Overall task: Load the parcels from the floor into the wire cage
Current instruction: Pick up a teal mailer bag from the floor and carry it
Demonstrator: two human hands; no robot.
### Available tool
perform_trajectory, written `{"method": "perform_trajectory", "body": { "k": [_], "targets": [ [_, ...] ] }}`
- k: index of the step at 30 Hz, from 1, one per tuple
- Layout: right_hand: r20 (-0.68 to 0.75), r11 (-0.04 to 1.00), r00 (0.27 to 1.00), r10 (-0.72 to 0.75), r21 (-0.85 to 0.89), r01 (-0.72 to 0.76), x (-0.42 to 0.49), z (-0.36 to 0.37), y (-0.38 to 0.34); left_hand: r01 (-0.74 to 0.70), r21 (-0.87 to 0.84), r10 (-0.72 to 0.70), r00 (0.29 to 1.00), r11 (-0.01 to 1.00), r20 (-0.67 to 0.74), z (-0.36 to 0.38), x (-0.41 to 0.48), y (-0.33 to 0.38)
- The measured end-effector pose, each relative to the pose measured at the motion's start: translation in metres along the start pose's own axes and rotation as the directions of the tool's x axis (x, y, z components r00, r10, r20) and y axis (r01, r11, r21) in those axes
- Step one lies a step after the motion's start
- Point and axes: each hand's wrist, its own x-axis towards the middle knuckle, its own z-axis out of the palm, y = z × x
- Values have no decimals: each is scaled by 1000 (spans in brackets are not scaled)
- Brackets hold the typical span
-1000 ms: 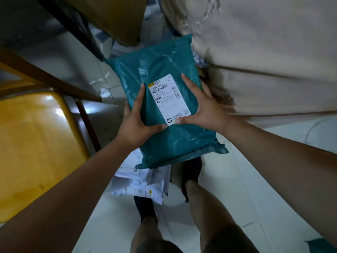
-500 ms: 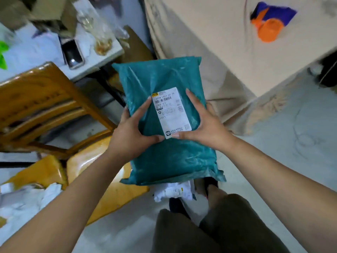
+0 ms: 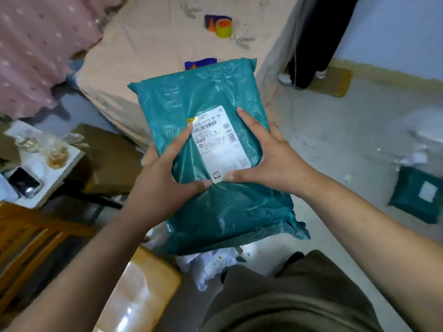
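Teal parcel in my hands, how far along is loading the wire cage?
Done: nothing can be confirmed; the wire cage is out of view. In hand: the teal parcel, held clear of the floor, gripped by the left hand and right hand. Left: a second teal parcel on the floor at right and white parcels by the feet.

Open floor (image 3: 335, 144) lies to the right, bare up to a second teal parcel (image 3: 417, 197) lying flat. Ahead, the bed (image 3: 155, 56) blocks the way, and a person's legs (image 3: 309, 44) stand past its right corner. The left is crowded: a cardboard box (image 3: 112, 159), a small white table (image 3: 40, 167) and a wooden chair (image 3: 31, 240) stand close together. White mailers (image 3: 211, 262) litter the floor by the feet, under the held teal parcel (image 3: 215, 212) that the left hand (image 3: 163, 178) and right hand (image 3: 271, 161) grip.
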Motion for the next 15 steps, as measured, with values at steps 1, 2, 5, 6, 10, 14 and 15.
{"method": "perform_trajectory", "body": {
  "k": [1,2,5,6,10,14,15],
  "targets": [
    [-34,1000,999,23,5,-23,-10,-16,10,-22,-7,23,999,1000,30,11,7,16],
    [-67,999,997,46,14,-45,-21,-32,20,-43,-23,44,997,999,61,22,14,34],
    [-165,992,979,119,53,-112,-54,-78,55,-113,-59,120,982,992,142,61,36,88],
    [-196,989,970,145,68,-134,-65,-94,69,-142,-55,149,976,988,161,76,44,107],
    [-297,964,918,264,108,-242,-110,-158,125,-206,-83,220,939,975,263,149,72,182],
    [-387,922,838,385,125,-366,-155,-222,181,-270,-119,295,879,955,374,226,97,255],
    [-415,913,815,405,132,-386,-166,-237,194,-291,-131,319,864,948,390,245,101,273]
  ]
}}
